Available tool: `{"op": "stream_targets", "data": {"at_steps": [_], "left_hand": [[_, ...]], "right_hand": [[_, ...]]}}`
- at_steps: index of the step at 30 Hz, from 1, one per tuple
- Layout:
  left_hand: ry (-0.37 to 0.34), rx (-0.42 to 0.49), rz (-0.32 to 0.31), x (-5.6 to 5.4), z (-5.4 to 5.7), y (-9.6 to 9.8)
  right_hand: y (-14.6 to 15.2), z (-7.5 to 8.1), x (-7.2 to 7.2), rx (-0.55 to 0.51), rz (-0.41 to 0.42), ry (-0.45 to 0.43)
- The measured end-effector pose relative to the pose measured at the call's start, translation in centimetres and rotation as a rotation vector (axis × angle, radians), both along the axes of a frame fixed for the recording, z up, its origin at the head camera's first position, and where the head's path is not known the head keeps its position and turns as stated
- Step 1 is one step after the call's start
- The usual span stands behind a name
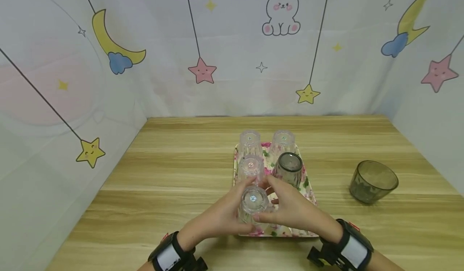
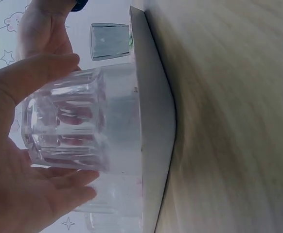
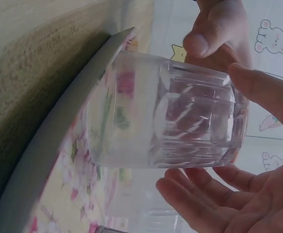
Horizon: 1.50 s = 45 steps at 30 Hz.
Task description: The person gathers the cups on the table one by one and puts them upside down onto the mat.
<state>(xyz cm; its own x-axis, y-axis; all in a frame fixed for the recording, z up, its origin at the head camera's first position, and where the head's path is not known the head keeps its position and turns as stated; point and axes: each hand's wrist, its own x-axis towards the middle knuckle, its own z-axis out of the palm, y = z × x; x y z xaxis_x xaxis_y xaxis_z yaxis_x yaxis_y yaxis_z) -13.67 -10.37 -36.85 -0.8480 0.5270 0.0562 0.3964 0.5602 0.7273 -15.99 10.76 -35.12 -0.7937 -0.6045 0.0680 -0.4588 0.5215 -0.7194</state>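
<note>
A clear faceted drinking glass (image 1: 255, 201) stands upside down at the front left of a floral tray (image 1: 308, 198). My left hand (image 1: 232, 210) curves round its left side, thumb in front and fingers behind. From the right, my right hand (image 1: 290, 208) holds the same glass, its thumb at the upturned base. In the left wrist view the clear glass (image 2: 73, 119) lies between thumb and fingers, rim down over the tray. The right wrist view has the glass (image 3: 195, 116) with the right thumb by its base and the fingers along its far side.
Behind stand more upturned clear glasses (image 1: 251, 166), two of them at the tray's far end. A dark grey glass (image 1: 290, 169) is upside down on the tray's right. Off to the right, a wide olive-tinted glass bowl (image 1: 373, 182) sits upright on the wooden table (image 1: 174, 162).
</note>
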Motion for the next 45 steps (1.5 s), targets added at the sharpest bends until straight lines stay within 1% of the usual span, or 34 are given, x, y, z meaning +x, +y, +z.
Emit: {"op": "stream_targets", "data": {"at_steps": [4, 8, 12, 15, 19, 22, 26, 30, 34, 39, 45], "left_hand": [[0.068, 0.002, 0.011, 0.5, 0.4, 0.3], [0.124, 0.007, 0.024, 1.0, 1.2, 0.8], [0.154, 0.018, 0.015, 1.6, 1.9, 1.5], [0.199, -0.001, 0.016, 1.8, 2.0, 2.2], [0.298, -0.055, 0.033, 2.0, 1.9, 2.8], [0.336, -0.070, 0.031, 2.3, 2.1, 3.3], [0.382, -0.099, 0.007, 2.4, 2.3, 4.3], [0.435, -0.130, -0.017, 2.4, 2.5, 5.6], [0.431, -0.114, -0.043, 2.5, 2.6, 6.9], [0.438, -0.094, -0.085, 2.7, 2.6, 8.2], [0.408, -0.126, -0.149, 2.7, 2.3, 10.0]], "right_hand": [[0.6, 0.2, 0.4, 0.029, -0.004, 0.064], [1.5, 0.6, 0.9, 0.021, -0.046, 0.081], [2.3, 0.8, 1.2, 0.012, -0.086, 0.079], [3.1, 0.9, 1.5, 0.002, -0.099, 0.074], [4.1, 0.8, 1.8, -0.009, -0.111, 0.072], [4.7, 0.6, 1.9, -0.011, -0.119, 0.074], [5.6, 0.5, 2.0, 0.000, -0.164, 0.105], [6.6, 0.5, 1.9, -0.031, -0.208, 0.130], [7.7, 0.5, 2.0, -0.045, -0.254, 0.133], [9.1, 0.6, 2.1, 0.001, -0.323, 0.140], [11.4, 0.1, 2.5, 0.038, -0.387, 0.139]]}}
